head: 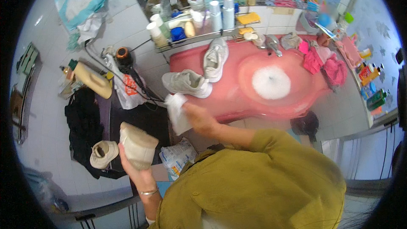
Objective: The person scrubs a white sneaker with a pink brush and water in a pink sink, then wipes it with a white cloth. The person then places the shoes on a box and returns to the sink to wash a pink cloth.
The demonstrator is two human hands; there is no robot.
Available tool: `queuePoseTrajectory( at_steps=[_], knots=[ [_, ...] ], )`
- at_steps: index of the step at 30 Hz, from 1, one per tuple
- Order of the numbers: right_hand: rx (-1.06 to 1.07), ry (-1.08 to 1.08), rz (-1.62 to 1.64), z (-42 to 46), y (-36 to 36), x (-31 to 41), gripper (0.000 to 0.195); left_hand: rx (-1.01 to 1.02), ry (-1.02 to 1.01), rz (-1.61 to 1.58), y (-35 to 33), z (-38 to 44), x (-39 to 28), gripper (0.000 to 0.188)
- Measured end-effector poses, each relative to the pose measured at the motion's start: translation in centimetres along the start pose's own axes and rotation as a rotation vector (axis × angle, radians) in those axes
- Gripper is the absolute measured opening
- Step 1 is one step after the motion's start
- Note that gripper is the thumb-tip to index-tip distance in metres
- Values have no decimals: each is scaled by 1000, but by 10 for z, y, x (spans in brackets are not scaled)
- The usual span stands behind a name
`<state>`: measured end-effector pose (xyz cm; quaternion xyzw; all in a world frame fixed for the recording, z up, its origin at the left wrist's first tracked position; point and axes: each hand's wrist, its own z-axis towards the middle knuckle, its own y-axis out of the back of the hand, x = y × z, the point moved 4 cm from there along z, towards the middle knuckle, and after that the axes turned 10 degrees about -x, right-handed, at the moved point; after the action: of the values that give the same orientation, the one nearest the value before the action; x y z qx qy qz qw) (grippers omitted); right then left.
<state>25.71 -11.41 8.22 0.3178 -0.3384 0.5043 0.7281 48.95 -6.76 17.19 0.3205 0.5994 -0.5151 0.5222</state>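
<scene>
My left hand [140,171], with a bracelet at the wrist, grips a cream shoe [139,146] from below, its heel end upward. The matching-looking cream shoe [103,154] rests on a dark surface just left of it. My right hand [200,119] holds a white cloth or tissue [178,111], slightly blurred, above the sink counter's front left edge. Two white lace-up sneakers, one lying sideways [187,83] and one pointing away [216,59], stand on the pink sink counter [229,98]. White foam [271,82] covers the bottom of the basin.
A glass shelf [190,39] with bottles and soap runs behind the sneakers. Pink cloths [334,70] lie right of the faucet [274,46]. Left are a hair dryer [124,57], a beige bottle [92,79] and black clothing [83,121]. A printed plastic bag [179,156] lies near my body.
</scene>
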Motion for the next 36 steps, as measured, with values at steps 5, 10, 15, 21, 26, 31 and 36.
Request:
queuePoseTrajectory(
  at_steps=[5,10,15,21,26,31,36],
  knots=[
    [-4,-133,-542,-41,81,-59,35,-194,125,65,69,-8,26,47],
    [239,128,-862,-66,25,-87,36,-300,410,-143,107,-2,61,52],
    [308,184,-1086,-77,27,-112,41,-70,-23,436,62,-33,26,67],
    [342,-204,-1192,-63,167,-135,38,-185,350,-69,129,-25,65,61],
    [-95,-244,-966,-78,240,-174,36,-104,90,261,93,-44,63,48],
    [221,40,-918,-58,91,-145,42,-378,550,-208,72,-25,89,39],
    [116,199,-1039,-27,90,-166,41,-274,577,-112,22,-25,85,41]
  ],
)
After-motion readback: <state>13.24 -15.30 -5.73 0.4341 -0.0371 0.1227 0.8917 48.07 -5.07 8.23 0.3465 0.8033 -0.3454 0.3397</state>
